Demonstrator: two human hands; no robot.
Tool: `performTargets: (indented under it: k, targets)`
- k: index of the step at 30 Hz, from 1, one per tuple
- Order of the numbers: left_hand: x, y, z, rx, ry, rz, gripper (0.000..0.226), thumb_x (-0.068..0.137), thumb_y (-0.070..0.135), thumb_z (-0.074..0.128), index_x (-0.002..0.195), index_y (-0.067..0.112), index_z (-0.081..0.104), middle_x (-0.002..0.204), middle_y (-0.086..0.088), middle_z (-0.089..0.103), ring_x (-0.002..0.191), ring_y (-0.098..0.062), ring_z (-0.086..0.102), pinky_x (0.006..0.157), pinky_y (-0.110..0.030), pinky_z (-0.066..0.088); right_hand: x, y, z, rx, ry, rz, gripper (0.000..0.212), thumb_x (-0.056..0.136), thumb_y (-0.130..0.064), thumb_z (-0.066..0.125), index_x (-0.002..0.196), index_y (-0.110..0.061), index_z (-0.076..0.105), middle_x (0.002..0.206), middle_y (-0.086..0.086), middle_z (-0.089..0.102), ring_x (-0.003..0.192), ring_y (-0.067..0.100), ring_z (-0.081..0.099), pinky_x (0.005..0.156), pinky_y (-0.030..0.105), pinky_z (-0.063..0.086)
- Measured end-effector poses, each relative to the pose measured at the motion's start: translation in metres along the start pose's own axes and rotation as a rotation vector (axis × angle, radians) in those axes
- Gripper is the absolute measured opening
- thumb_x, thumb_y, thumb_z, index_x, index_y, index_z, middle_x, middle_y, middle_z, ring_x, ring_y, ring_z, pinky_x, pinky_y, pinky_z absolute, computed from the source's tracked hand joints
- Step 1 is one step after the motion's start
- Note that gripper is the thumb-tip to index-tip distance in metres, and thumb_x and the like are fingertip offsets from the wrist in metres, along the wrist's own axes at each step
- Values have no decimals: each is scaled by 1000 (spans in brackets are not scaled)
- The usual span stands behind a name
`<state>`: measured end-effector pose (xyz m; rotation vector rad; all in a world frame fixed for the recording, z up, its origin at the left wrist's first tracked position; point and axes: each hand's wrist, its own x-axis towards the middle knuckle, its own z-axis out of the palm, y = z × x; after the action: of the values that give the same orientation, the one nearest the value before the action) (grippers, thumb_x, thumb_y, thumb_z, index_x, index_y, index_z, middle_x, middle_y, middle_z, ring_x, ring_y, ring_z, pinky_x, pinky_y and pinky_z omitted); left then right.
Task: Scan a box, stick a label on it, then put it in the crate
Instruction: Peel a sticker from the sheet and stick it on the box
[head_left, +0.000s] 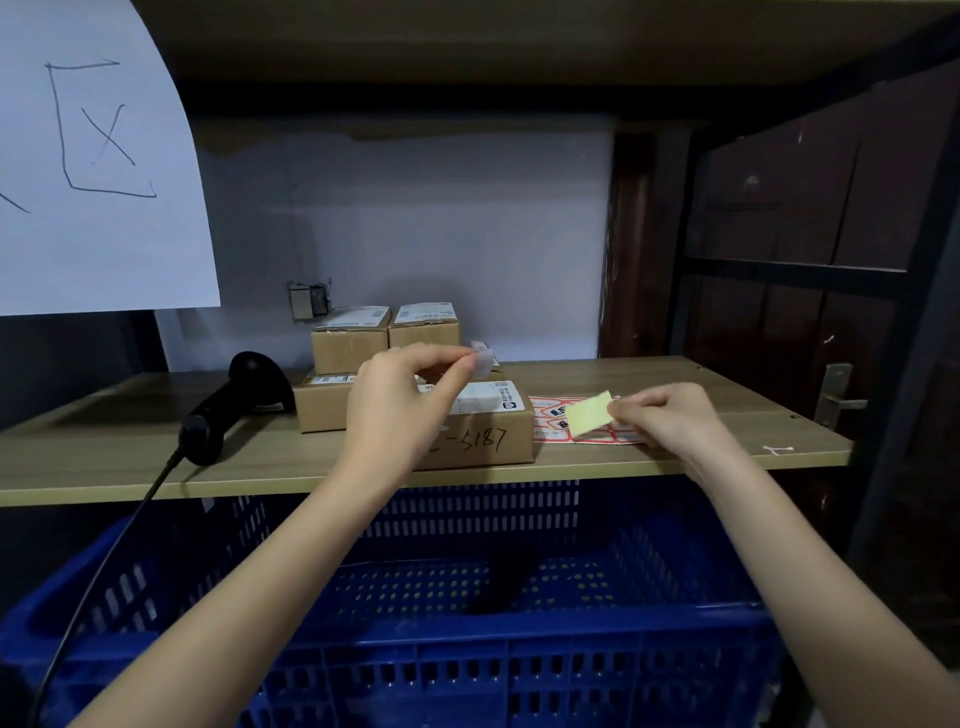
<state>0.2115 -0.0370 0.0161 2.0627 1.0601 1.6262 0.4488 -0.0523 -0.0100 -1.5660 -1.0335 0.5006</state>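
Left hand (410, 395) pinches peeled label (483, 362) directly above box (480, 431); right hand (670, 415) pinches yellow backing strip (589, 414).

On the pale wood-grain tabletop (675, 384), the black corded handheld barcode scanner (234, 402) lies left of the brown cardboard boxes (353, 340). The front cardboard box with handwritten numbers (488, 436) sits nearest the edge, the red-bordered white label sheet (556, 421) just to its right. The blue perforated plastic crate (467, 639) stands below, in front of the tabletop.
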Motion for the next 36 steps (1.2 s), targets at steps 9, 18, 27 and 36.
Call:
performTargets:
  k: [9, 18, 27, 36]
  targets:
    - [-4, -5, 4, 70, -80, 59, 16, 86, 28, 61, 90, 33, 76, 83, 8, 72, 81, -14, 58, 80, -36, 47, 11, 8, 10, -602, 30, 14, 16, 73, -17, 68, 83, -6, 76, 95, 11, 73, 98, 27, 63, 82, 30, 48]
    - [-3, -18, -2, -31, -59, -65, 11, 81, 36, 65, 79, 35, 76, 65, -2, 49, 61, -9, 42, 65, -26, 38, 4, -47, 49, -438, -302, -427, 47, 89, 0, 34, 130, -11, 54, 135, 9, 56, 118, 29, 56, 100, 37, 43]
    - [-17, -31, -20, -211, -143, -217, 10, 85, 6, 62, 85, 4, 73, 74, 1, 67, 58, 7, 58, 61, -4, 45, 3, -35, 58, -306, -436, -379, 33, 95, -7, 39, 119, -6, 61, 77, -14, 53, 64, -4, 44, 52, 3, 36]
    - [-18, -50, -40, -341, -80, -409, 10, 86, 15, 61, 90, 12, 70, 90, -3, 68, 79, -13, 59, 80, -26, 47, -37, -13, 58, -152, -428, -507, 25, 87, -14, 58, 111, -16, 66, 95, 0, 56, 82, 11, 53, 76, 13, 42]
